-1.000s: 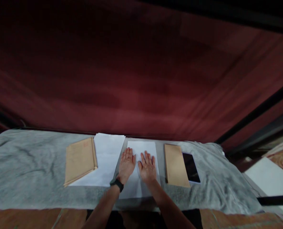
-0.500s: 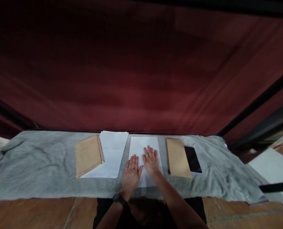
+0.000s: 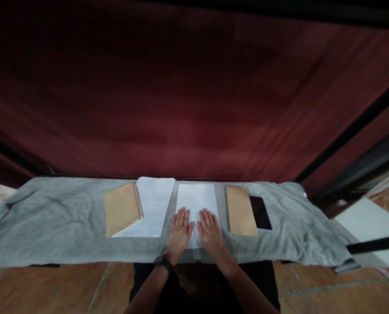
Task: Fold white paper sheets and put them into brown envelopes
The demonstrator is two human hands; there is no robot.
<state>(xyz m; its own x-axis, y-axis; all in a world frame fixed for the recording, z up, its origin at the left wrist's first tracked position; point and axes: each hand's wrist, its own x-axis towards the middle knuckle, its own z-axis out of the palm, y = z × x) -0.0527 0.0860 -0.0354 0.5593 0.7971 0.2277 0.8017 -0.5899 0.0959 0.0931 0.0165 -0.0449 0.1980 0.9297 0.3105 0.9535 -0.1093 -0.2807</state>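
Note:
A white sheet of paper (image 3: 197, 194) lies in front of me on the grey cloth. My left hand (image 3: 180, 233) rests flat on its near left part, fingers together and stretched out, a dark watch on the wrist. Palm down, my right hand (image 3: 210, 231) lies on the near right part, its fingers also straight. Neither hand grips anything. To the left are more white sheets (image 3: 153, 205), partly covered by brown envelopes (image 3: 122, 207). On the right sits another stack of brown envelopes (image 3: 242, 211).
A dark-screened tablet or phone (image 3: 260, 213) lies partly beside the right envelopes. Grey cloth (image 3: 66, 218) covers the long narrow surface. A dark red panel (image 3: 194, 109) rises behind it. At far right is a white surface (image 3: 371, 220) with a black bar across it.
My right hand has slid back toward me and to the right on the paper, now level with the left. The left hand stays flat. The view has shifted slightly.

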